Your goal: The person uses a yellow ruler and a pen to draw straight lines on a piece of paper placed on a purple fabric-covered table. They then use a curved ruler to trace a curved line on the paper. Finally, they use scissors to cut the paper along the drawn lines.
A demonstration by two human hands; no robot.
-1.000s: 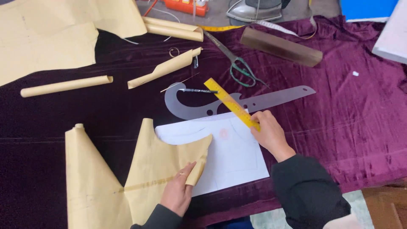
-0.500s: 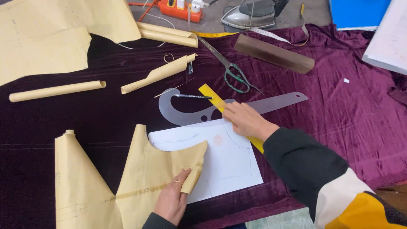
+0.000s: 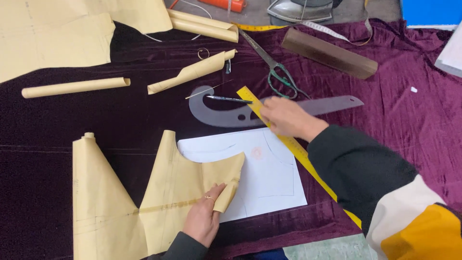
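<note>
Purple velvet (image 3: 409, 125) under everything. Left hand (image 3: 204, 216) flat, fingers spread, pinning tan pattern (image 3: 168, 192) overlapping white sheet (image 3: 269, 168). Right hand (image 3: 288, 118) closed on yellow ruler (image 3: 298, 149) crossing clear curve (image 3: 231, 115). Pen (image 3: 228, 99), scissors (image 3: 276, 72), paper rolls (image 3: 192, 72) beyond.

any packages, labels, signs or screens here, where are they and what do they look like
None: no package, label, sign or screen shows.
Nearest thing: white paper sheet with drawn curves, bottom centre, on purple velvet.
Left hand presses tan pattern paper.
Right hand on yellow ruler.
</note>
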